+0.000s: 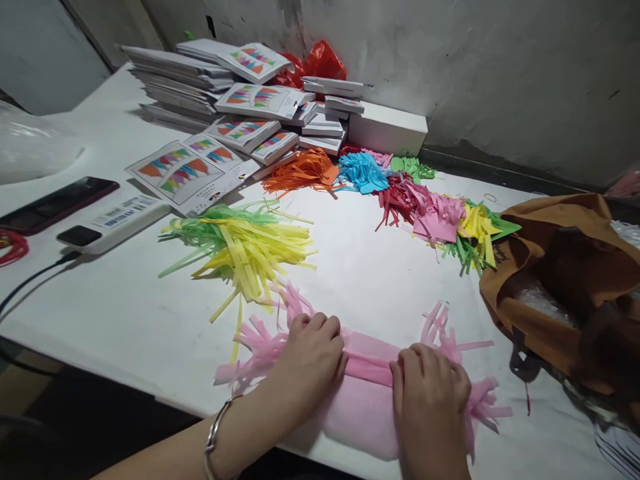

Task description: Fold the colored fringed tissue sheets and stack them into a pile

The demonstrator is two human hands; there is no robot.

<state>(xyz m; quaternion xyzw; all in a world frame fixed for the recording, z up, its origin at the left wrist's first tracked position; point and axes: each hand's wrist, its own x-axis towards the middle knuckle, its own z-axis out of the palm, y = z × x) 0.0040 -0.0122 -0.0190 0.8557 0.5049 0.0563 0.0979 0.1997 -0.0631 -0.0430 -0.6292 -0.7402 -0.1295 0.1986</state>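
Fringed pink tissue paper [367, 393] spans beneath left hand [315, 350] and right hand [431, 390], both curled closed on its folded band.

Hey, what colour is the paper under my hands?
The paper is pink, deeper along its folded middle; the head view shows it best.

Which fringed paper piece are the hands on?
The pale pink sheet nearest the camera: left hand and right hand both hold its darker middle band. The yellow bunch and orange bunch lie farther back, no hand on them.
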